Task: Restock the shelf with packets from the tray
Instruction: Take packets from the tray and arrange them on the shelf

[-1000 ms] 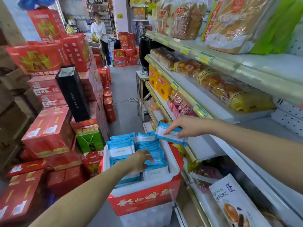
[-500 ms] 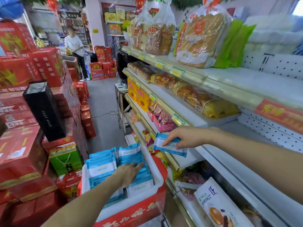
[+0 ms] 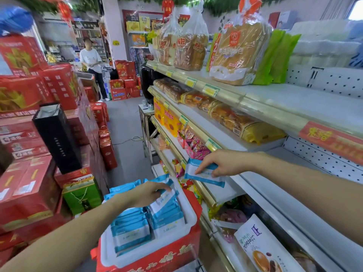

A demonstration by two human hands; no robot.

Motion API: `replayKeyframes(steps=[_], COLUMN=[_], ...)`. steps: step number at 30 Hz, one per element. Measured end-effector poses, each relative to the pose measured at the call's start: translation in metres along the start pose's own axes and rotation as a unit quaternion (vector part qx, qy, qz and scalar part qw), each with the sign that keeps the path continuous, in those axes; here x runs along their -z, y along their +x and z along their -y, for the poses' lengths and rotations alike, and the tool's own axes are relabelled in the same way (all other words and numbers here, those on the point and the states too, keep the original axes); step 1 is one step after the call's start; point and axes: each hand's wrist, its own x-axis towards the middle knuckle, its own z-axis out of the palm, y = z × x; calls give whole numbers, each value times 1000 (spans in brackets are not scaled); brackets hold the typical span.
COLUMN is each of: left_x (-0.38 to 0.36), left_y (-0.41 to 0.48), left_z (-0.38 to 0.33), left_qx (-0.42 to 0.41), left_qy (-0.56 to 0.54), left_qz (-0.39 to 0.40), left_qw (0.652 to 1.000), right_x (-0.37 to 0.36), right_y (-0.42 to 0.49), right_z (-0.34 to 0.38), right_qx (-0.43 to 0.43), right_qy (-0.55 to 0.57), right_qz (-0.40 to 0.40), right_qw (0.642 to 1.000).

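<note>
A white tray [image 3: 189, 216] inside a red carton holds several blue-and-white packets [image 3: 131, 232] standing in rows. My left hand [image 3: 145, 194] reaches into the tray and pinches the top of one packet [image 3: 165, 199] in the right-hand row. My right hand [image 3: 222, 163] holds another blue-and-white packet [image 3: 204, 176] flat, just above the front edge of the white shelf [image 3: 255, 185]. That shelf's surface beside the packet is bare.
Shelves above carry bread bags [image 3: 237, 54], yellow packs [image 3: 255, 128] and pink snack boxes [image 3: 194, 148]. Red cartons [image 3: 29, 183] and a black bag [image 3: 57, 136] are stacked on the left. A person [image 3: 92, 65] stands far down the aisle. A lower bin holds mixed snacks [image 3: 261, 246].
The camera has tilted upward, so the tray sits lower in view. My left hand has shifted right in the tray onto a packet. My right hand stays at the shelf edge with its packet.
</note>
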Motion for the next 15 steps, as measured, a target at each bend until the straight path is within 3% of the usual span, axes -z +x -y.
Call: replayKeyframes(steps=[9,15], left_x=[142,241], left_y=[-5,-1], left_z=[-55,-116], left_qx=[-59,-143], left_qy=[-111,-107], left_qz=[-169,-163], left_qw=[978,970], right_x=[82,158], right_y=[-20,-65], right_z=[8,5], right_qx=[-20,-32], right_qy=[-63,-99], right_qz=[-55,-112], right_qw=[996,988])
